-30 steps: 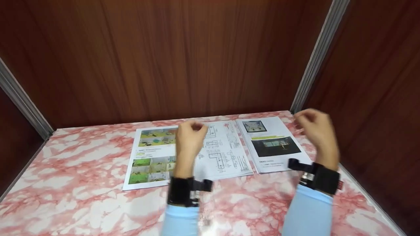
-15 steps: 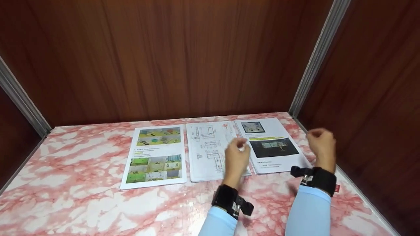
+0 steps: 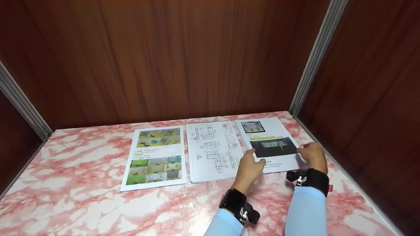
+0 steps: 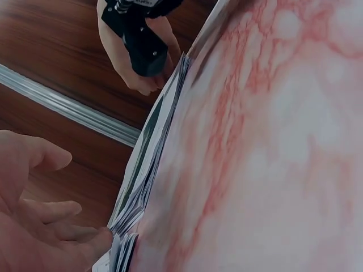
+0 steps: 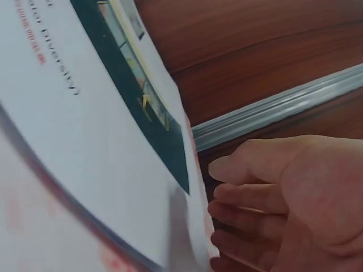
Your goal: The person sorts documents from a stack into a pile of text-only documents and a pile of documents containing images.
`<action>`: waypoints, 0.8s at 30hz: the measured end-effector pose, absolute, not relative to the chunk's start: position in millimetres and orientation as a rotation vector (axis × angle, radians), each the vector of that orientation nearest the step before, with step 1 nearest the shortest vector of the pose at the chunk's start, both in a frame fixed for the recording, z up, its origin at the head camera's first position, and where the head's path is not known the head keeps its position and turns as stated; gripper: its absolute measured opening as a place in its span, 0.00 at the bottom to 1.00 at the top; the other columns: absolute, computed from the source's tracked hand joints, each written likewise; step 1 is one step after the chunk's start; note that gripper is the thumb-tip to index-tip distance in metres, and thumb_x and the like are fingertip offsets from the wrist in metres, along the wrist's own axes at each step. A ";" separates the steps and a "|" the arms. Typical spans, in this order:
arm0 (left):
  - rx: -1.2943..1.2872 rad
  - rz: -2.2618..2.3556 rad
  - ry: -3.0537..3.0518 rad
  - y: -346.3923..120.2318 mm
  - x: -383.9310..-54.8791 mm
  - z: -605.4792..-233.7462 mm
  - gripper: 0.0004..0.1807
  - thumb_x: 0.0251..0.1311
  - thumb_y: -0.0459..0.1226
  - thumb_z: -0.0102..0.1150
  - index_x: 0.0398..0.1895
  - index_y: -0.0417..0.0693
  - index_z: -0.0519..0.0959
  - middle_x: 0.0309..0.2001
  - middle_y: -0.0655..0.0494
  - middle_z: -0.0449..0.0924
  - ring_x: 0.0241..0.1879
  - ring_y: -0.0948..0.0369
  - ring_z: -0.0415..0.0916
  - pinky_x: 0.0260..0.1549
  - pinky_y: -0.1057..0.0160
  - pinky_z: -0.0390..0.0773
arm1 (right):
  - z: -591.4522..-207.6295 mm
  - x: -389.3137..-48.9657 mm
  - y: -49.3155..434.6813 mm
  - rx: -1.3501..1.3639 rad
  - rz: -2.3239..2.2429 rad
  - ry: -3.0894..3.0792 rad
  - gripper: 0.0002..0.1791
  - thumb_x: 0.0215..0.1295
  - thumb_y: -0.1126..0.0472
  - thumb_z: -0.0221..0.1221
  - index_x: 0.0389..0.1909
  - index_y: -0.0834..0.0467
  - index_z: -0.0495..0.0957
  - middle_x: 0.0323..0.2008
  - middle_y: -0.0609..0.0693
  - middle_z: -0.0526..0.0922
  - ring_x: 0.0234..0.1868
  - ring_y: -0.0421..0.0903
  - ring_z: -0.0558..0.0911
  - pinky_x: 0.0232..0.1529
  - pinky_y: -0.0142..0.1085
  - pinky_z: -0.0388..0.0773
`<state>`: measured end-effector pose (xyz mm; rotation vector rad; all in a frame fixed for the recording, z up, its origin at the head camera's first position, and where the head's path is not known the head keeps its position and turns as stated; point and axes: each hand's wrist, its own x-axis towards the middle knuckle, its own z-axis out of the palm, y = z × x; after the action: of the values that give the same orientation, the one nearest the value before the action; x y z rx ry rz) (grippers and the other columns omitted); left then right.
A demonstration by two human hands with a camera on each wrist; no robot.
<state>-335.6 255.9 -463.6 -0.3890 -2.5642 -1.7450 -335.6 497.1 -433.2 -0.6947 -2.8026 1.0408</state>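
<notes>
The right-hand stack of printed sheets (image 3: 282, 165), with a dark picture and a yellow-highlighted line, lies on the table between my two hands. At its left edge is my left hand (image 3: 248, 168); in the left wrist view its thumb stands apart from the fingers, and the fingertips reach the paper edges (image 4: 131, 211). My right hand (image 3: 314, 155) is at the stack's right edge. The right wrist view shows its fingers (image 5: 249, 218) slightly bent beside the sheet (image 5: 122, 164), with the thumb above them. Whether those fingertips touch the paper I cannot tell.
A middle stack of sheets (image 3: 200, 172) carries line drawings, close beside the right-hand one. Farther left lies a stack with colour photos (image 3: 157, 154). The pink-and-white marbled table (image 3: 98, 203) meets brown wood-grain panels (image 3: 147, 59) and metal corner posts (image 3: 316, 55).
My left hand has moved right, from over the left and middle stacks to the right stack's left edge. My right hand has come down to its right edge. Both hands have opened from a curl.
</notes>
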 end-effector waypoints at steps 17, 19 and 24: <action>-0.355 -1.826 -2.547 253.5 -337.7 -461.9 0.27 0.56 0.38 0.60 0.58 0.34 0.75 0.54 0.40 0.78 0.55 0.48 0.74 0.55 0.55 0.72 | -428.5 -330.5 490.9 -0.739 1.221 -2.851 0.31 0.63 0.60 0.52 0.65 0.72 0.62 0.62 0.71 0.66 0.58 0.63 0.67 0.61 0.55 0.64; -0.359 -1.822 -2.547 253.3 -337.4 -461.5 0.27 0.56 0.38 0.59 0.58 0.34 0.75 0.54 0.39 0.78 0.55 0.48 0.75 0.55 0.56 0.72 | -427.2 -329.7 490.4 -0.723 1.207 -2.848 0.31 0.65 0.58 0.51 0.65 0.73 0.63 0.62 0.71 0.66 0.58 0.63 0.67 0.61 0.55 0.63; -0.333 -1.777 -2.553 252.4 -337.1 -460.0 0.25 0.56 0.37 0.60 0.56 0.33 0.77 0.52 0.41 0.80 0.54 0.50 0.76 0.54 0.57 0.73 | -423.1 -329.8 490.6 -0.702 1.173 -2.818 0.31 0.64 0.58 0.53 0.64 0.72 0.65 0.63 0.71 0.66 0.59 0.64 0.67 0.61 0.55 0.64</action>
<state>-337.1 252.4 -460.0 -0.3332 -2.5526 -1.7772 -329.8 490.6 -423.1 -0.7015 -2.8183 1.1734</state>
